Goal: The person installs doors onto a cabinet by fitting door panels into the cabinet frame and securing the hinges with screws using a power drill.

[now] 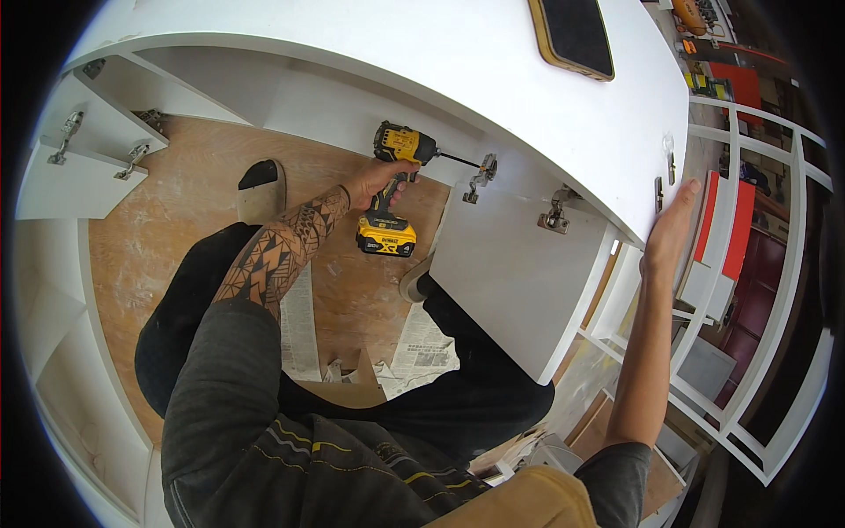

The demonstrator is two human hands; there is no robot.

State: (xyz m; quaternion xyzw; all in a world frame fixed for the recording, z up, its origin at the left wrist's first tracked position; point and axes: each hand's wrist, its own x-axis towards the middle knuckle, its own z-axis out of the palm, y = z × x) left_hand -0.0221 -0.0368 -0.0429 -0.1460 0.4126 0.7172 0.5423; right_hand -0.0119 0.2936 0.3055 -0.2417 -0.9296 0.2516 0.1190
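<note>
My left hand (387, 183) is wrapped around the handle of a yellow and black cordless impact driver (400, 143). Its long bit reaches the metal hinge (480, 179) on a white cabinet door (519, 255), inside the cabinet. A second hinge (555, 214) sits on the same door, to the right. On the outer right corner of the white cabinet (493, 53), my right hand (673, 224) lies along the edge with its fingers stretched out. Part of that hand is hidden by its angle.
A phone (574, 37) lies on the cabinet's upper surface. At left hangs another white door (75, 180) with hinges. Newspaper sheets (422, 343) cover part of the wood-coloured panel (150, 255) around my legs. A white frame (779, 370) stands at right.
</note>
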